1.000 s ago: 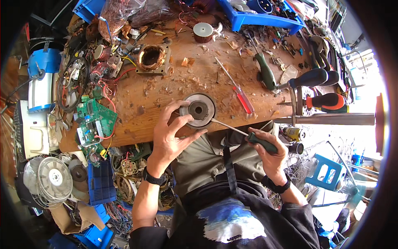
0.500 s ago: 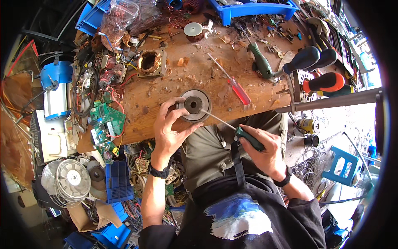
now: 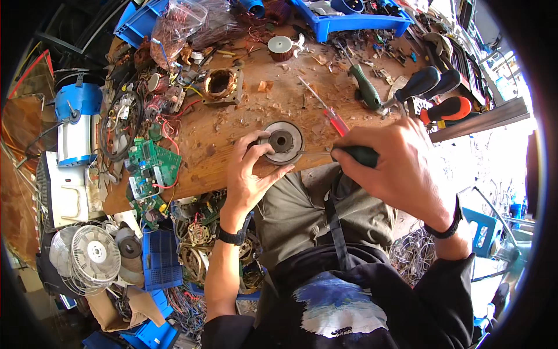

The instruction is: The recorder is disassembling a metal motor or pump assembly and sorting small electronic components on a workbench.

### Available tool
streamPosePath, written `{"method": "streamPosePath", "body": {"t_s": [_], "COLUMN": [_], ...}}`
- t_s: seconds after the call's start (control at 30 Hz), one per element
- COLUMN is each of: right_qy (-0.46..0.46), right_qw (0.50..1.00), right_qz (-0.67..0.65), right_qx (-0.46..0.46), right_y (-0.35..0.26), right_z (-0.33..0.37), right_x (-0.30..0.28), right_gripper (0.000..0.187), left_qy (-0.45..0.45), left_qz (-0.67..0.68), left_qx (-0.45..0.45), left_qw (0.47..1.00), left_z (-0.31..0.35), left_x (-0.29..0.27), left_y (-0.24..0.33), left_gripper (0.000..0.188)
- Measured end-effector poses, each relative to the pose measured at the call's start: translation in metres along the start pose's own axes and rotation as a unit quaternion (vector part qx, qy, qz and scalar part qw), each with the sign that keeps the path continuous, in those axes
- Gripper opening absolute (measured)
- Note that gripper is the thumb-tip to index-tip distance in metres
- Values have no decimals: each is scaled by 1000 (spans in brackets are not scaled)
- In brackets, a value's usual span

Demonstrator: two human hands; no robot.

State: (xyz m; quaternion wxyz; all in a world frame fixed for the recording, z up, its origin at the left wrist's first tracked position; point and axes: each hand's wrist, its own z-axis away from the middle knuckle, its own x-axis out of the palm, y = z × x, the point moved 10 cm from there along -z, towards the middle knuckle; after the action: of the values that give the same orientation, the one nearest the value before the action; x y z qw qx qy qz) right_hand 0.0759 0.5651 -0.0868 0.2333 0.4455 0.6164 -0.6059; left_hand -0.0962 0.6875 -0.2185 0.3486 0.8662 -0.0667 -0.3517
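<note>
A round metal disc (image 3: 285, 142) with a hollow hub sits at the near edge of the wooden table (image 3: 200, 174). The left hand (image 3: 251, 171) pinches it, fingertips over its left side and thumb at its lower edge. To the right of the disc, the right hand (image 3: 398, 166) is closed around the green handle of a screwdriver (image 3: 360, 155), whose shaft points at the disc's lower right rim; whether the tip touches is too blurred to tell. Beyond the disc, up to the right, lies a red screwdriver (image 3: 336, 121); up to its left stands a copper coil (image 3: 221, 84) in a square frame. A green circuit board (image 3: 167, 163) lies well left of the disc.
</note>
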Motion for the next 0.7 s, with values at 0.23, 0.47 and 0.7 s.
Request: {"method": "streamPosePath", "body": {"t_s": [0.23, 0.47, 0.7], "right_qy": [-6, -80, -8], "right_qw": [978, 994, 987], "right_qz": [166, 37, -139], "right_qx": [-126, 67, 86], "right_y": [-57, 16, 70], "right_z": [-40, 3, 67], "right_x": [5, 13, 55], "right_gripper": [23, 18, 25], "left_qy": [-12, 13, -7], "left_qz": [22, 0, 31], "left_qx": [-35, 9, -23], "left_qw": [999, 1000, 999], "left_z": [5, 4, 3], "left_x": [6, -3, 0], "left_y": [-11, -1, -7], "left_gripper": [50, 49, 48]}}
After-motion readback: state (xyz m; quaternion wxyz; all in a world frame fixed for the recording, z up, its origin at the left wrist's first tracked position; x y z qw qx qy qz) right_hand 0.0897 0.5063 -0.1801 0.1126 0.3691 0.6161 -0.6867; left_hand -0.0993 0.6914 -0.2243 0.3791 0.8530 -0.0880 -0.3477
